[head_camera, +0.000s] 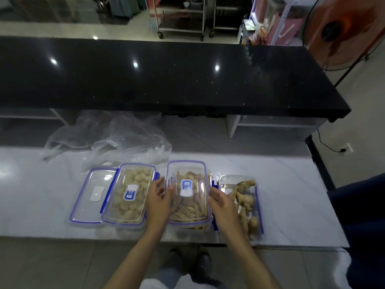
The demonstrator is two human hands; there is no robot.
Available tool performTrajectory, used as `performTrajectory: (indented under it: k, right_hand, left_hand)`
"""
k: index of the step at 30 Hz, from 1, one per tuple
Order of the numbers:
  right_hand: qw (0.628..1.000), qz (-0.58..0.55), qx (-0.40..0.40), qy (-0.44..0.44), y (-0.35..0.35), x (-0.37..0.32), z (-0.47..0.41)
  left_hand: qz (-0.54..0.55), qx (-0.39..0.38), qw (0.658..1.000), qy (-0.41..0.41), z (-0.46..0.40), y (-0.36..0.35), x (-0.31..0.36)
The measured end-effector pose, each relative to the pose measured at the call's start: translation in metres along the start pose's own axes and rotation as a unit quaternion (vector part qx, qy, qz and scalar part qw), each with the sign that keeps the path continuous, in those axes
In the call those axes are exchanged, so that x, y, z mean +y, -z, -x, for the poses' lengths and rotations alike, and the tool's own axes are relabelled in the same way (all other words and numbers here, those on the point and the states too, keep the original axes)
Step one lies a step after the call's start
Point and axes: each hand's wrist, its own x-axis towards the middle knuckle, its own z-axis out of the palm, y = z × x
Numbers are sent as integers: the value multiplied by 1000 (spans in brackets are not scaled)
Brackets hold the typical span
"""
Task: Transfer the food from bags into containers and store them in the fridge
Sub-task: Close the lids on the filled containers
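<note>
While both hands flank the middle container (pixel 188 213), its lid (pixel 187 190) sits on top, slightly tilted and not yet clipped. Long axis of container and lid runs from lower frame to upper frame, away from the person. Left hand (pixel 159 202) touches the lid's left long edge, fingers loosely curved; right hand (pixel 224 207) touches the right long edge, fingers nearly straight. Neither clearly grips. Container holds pale strips, centre of frame on the white counter (pixel 41 195). Both hands equally near; side clips lie directly under each palm. Judgement: next move is pressing the lid down square, then snapping the clips.
</note>
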Motion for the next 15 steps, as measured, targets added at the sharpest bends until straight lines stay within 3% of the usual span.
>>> performTrajectory:
  k: [7, 15]
  right_hand:
    - [994, 108, -10, 4, -1, 11, 5]
    - [986, 146, -74, -12, 4, 8, 11]
  left_hand:
    - [-11, -5, 1000, -20, 17, -14, -5]
    - [-6, 13, 1000, -10, 18, -8, -10]
